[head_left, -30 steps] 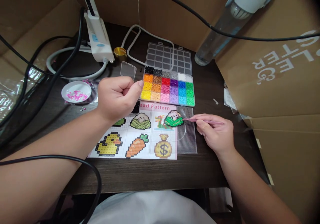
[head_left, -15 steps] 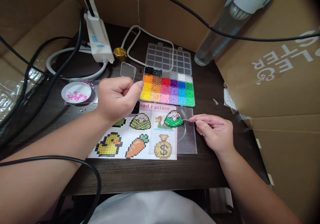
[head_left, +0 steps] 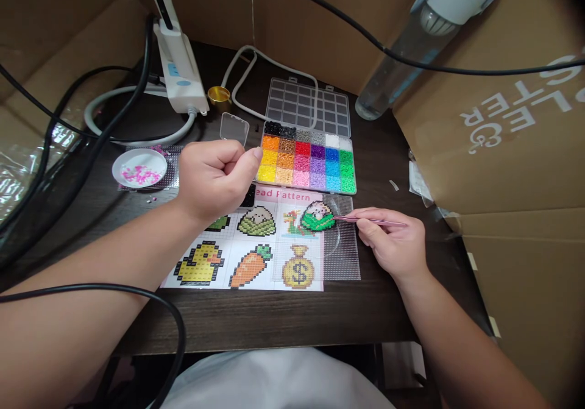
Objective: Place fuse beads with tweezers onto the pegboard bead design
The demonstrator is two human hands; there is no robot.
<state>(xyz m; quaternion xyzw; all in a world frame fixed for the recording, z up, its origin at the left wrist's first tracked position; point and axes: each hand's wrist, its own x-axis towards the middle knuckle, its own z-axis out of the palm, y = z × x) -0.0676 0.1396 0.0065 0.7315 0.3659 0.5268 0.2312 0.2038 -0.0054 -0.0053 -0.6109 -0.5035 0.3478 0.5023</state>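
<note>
My right hand (head_left: 393, 244) pinches thin pink tweezers (head_left: 365, 220) whose tip touches the right edge of a green and white bead figure (head_left: 317, 217). The figure lies on a clear pegboard (head_left: 342, 250) over a printed bead pattern sheet (head_left: 247, 244) showing a duck, a carrot and a money bag. My left hand (head_left: 214, 177) is curled into a loose fist above the sheet's upper left, thumb against forefinger; I cannot make out anything in it. Just beyond it stands an open compartment box of coloured beads (head_left: 306, 159).
A white dish of pink beads (head_left: 139, 168) rests on a second pegboard at the left. Behind are a small clear lid (head_left: 234, 128), a gold cap (head_left: 219, 95), a white power adapter (head_left: 178, 61) with cables, and a water bottle (head_left: 411, 37). Cardboard boxes (head_left: 516, 128) wall in the table.
</note>
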